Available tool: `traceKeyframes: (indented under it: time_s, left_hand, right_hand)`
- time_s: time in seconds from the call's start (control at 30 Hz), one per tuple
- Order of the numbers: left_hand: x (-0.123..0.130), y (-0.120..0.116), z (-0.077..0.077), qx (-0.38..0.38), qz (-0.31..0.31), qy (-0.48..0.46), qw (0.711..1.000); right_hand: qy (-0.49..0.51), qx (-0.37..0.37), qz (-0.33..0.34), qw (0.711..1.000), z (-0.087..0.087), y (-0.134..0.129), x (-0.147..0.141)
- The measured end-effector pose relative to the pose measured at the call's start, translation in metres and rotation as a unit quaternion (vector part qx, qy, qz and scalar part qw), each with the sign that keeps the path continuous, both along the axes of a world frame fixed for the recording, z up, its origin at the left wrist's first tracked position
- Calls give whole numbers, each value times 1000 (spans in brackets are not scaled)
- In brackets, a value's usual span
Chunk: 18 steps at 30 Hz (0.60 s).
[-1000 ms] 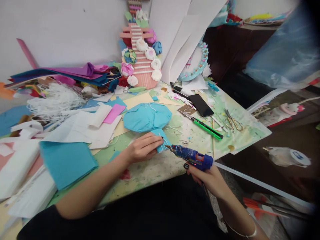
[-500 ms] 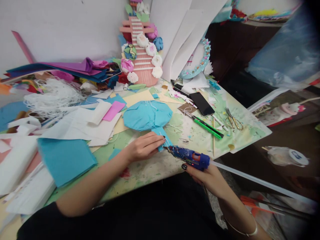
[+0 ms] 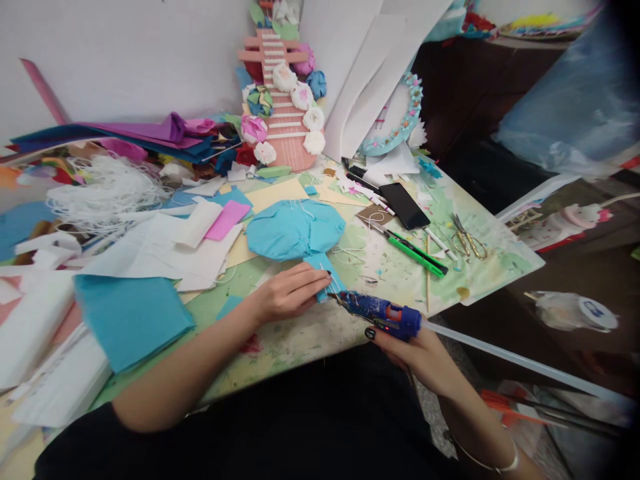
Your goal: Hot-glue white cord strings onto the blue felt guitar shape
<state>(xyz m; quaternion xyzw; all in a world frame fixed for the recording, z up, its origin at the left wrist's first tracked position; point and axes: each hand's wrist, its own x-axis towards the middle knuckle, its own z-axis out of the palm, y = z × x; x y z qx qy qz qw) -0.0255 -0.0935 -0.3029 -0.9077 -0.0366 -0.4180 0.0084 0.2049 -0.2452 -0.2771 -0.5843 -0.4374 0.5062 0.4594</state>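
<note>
A blue glue gun [image 3: 383, 313] with a long clear glue stick [image 3: 520, 363] is gripped in my right hand [image 3: 417, 353]. Its nozzle points left, at white strings on the narrow neck [image 3: 327, 270] of a light-blue paper-covered guitar shape [image 3: 295, 230]. My left hand [image 3: 290, 293] lies on the lower end of that neck, fingers together and pressing it; the thumb is hidden. The wide body of the shape rests flat on the table, beyond my left hand.
A pink guitar with paper flowers [image 3: 287, 127] leans at the back. Right of centre lie a phone [image 3: 405, 205], a green cutter [image 3: 417, 253] and scissors [image 3: 469, 237]. Blue paper [image 3: 133, 320], white string [image 3: 105, 187] and paper scraps cover the table's left side.
</note>
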Motion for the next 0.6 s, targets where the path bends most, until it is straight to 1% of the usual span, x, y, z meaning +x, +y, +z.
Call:
traceKeyframes:
  time_s: [0.13, 0.4, 0.6]
  left_hand:
    - [0, -1, 2, 0, 2, 0, 1000]
    - [0, 0, -1, 5, 9, 8, 1000]
    - [3, -2, 1, -20, 13, -13, 1000]
  right_hand:
    - [-15, -1, 13, 1000, -1, 2, -1]
    - [-64, 34, 56, 996, 11, 10, -7]
    - [-84, 50, 75, 992, 14, 15, -11]
